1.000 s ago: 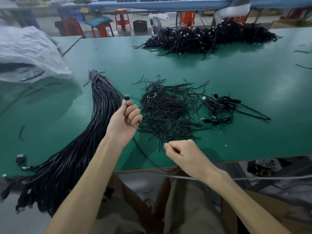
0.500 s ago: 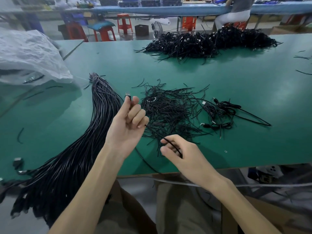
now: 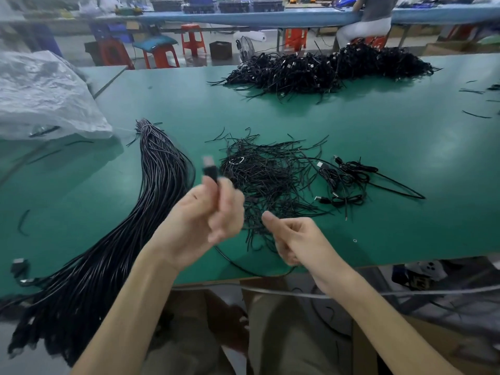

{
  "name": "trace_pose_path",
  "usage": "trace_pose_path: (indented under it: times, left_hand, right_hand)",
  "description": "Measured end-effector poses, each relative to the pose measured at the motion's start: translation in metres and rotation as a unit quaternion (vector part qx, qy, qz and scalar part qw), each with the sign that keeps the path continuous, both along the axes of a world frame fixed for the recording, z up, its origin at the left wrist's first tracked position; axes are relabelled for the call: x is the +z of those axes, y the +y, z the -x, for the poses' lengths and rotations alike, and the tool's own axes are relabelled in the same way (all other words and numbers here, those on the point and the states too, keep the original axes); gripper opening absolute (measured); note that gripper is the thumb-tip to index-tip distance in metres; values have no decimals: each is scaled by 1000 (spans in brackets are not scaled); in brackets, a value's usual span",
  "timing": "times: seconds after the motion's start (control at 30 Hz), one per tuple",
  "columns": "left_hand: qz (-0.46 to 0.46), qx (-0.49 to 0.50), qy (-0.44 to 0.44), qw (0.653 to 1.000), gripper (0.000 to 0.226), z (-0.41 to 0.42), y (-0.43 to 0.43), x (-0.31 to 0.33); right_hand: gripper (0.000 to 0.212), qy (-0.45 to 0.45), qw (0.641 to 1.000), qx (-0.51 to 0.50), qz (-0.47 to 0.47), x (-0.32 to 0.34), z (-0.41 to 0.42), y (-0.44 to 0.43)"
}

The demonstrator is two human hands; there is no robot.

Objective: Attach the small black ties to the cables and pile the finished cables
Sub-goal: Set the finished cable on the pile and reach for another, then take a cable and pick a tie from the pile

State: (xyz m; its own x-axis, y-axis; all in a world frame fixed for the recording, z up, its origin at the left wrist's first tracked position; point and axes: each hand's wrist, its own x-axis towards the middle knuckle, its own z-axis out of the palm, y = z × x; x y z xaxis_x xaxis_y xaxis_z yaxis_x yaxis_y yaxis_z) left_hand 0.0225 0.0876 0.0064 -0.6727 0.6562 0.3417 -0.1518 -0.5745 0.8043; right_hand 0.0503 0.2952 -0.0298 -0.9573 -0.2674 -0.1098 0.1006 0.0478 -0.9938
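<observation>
Near edge: left hand (image 3: 200, 223) is motion-blurred, with its fingers closed round one cable (image 3: 212, 175) just below its plug (image 3: 208, 162). The plug sticks out above the fingertips. Its long axis is near upright in view and the metal tip points to 12 o'clock, a hair toward 11.

The rest of that cable drops behind the hand, loops low along the counter (image 3: 378, 131) edge and runs up into the underside of the right hand (image 3: 295, 236).

The right hand sits at 3 o'clock of the left, close but apart. Its fingers are curled into the palm round that run and the thumb juts toward 11. The grip itself is hidden under the fist.

At 9 o'clock of the hands is a thick cable bundle (image 3: 151, 212). Its long axis runs from 7 o'clock, spilling off the counter edge, up to 12, and it is bound tight at the far end.

Just past the hands at 1 o'clock is a loose heap of small black ties (image 3: 267, 180), lying every which way. A few coiled cables (image 3: 343, 182) touch its 3 o'clock side.

At 10 o'clock there is a crumpled clear plastic bag (image 3: 46, 96).

Far side, at 1 o'clock, a big finished pile (image 3: 311, 69) runs along the back edge. Beyond it are red stools (image 3: 192, 39) and a seated person (image 3: 370, 20) at another bench.
</observation>
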Motion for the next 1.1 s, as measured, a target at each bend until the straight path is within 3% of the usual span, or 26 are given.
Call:
trace_pose_path:
  times: [0.07, 0.17, 0.3, 0.4, 0.5, 0.63, 0.7, 0.9, 1.1]
  left_hand:
    - [177, -38, 99, 978, 41, 0, -1, -2]
    - [379, -37, 204, 902, 47, 4, 7, -8]
    - [426, 163, 212, 865, 42, 9, 14, -23]
    - [365, 244, 182, 880, 37, 11, 12, -27]
    - [294, 274, 98, 911, 42, 9, 17, -30]
    - [145, 215, -32, 965, 57, 1, 32, -34]
    - [78, 193, -92, 974, 56, -1, 37, -31]
    - [-100, 172, -281, 939, 43, 2, 34, -17]
    - [-199, 119, -319, 919, 38, 6, 23, -7]
  right_hand:
    - [61, -30, 999, -43, -3, 7, 8, 4]
    - [58, -22, 996, -84, 18, 17, 18, -1]
    - [57, 88, 989, -109, 51, 24, 20, -19]
    - [59, 158, 978, -126, 48, 25, 18, -29]
    - [61, 182, 975, -115, 60, 26, 16, -38]
    - [57, 205, 972, -103, 43, 20, 6, -54]
    - [55, 206, 974, -92, 24, 11, 2, -58]
    - [51, 171, 983, -72, -10, -9, -3, -51]
    - [55, 191, 979, -44, -63, -13, 0, -47]
